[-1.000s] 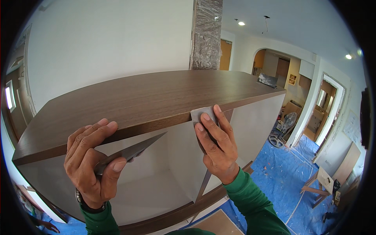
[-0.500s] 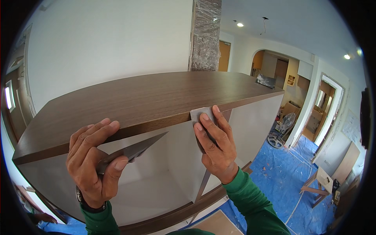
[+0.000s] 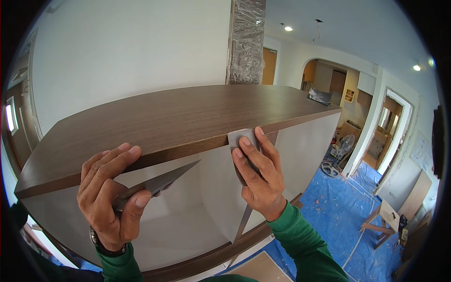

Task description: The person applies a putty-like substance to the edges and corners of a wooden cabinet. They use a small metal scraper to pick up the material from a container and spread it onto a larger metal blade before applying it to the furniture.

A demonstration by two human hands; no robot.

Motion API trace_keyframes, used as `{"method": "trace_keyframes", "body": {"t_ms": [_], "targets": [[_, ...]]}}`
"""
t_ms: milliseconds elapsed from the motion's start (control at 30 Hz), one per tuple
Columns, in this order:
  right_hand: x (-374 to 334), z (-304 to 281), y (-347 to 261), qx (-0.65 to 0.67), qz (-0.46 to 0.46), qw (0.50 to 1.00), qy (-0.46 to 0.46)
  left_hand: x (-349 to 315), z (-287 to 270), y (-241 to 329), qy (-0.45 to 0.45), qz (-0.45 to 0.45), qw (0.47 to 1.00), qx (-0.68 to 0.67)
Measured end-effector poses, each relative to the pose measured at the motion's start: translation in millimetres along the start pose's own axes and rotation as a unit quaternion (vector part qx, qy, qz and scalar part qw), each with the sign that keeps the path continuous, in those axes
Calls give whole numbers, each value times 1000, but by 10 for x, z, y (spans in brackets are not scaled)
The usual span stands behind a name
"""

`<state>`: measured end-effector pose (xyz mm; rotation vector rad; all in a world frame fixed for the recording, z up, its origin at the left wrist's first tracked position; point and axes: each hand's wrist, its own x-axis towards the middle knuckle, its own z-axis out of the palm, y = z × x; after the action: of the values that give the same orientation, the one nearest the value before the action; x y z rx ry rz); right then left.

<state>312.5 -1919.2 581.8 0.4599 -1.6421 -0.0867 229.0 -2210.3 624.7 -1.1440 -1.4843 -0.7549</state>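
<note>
A brown wood-grain cabinet top [image 3: 174, 117] spans the view, above open white compartments. My left hand [image 3: 105, 197] is at the left part of its front edge, fingertips resting over the edge. Between thumb and palm it grips a thin, dark grey piece with a pointed tip [image 3: 164, 182], which points right below the edge. My right hand [image 3: 260, 176] presses a flat grey rectangular pad [image 3: 240, 136] against the front edge near the middle. Its fingers lie spread across the pad and hide part of it.
A small dark, white-smeared plate [image 3: 319, 97] stands on the far right corner of the top. Blue sheeting [image 3: 329, 211] covers the floor at right, with a small wooden stool [image 3: 383, 218] and a fan [image 3: 345, 145]. A plastic-wrapped column [image 3: 245, 42] rises behind.
My left hand has shifted very slightly left with the pointed piece. My right hand and the pad stay nearly in place. A dark shape has come in at the lower left rim.
</note>
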Motion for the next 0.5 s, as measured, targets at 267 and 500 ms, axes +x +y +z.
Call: {"method": "trace_keyframes", "body": {"t_ms": [267,500], "targets": [[85,-109,-43,-8,11,1000,-16,2,23,6,10,4,1000,-5],[201,-322,28,-46,-3,997,-55,12,18,-7,6,12,1000,-8]]}}
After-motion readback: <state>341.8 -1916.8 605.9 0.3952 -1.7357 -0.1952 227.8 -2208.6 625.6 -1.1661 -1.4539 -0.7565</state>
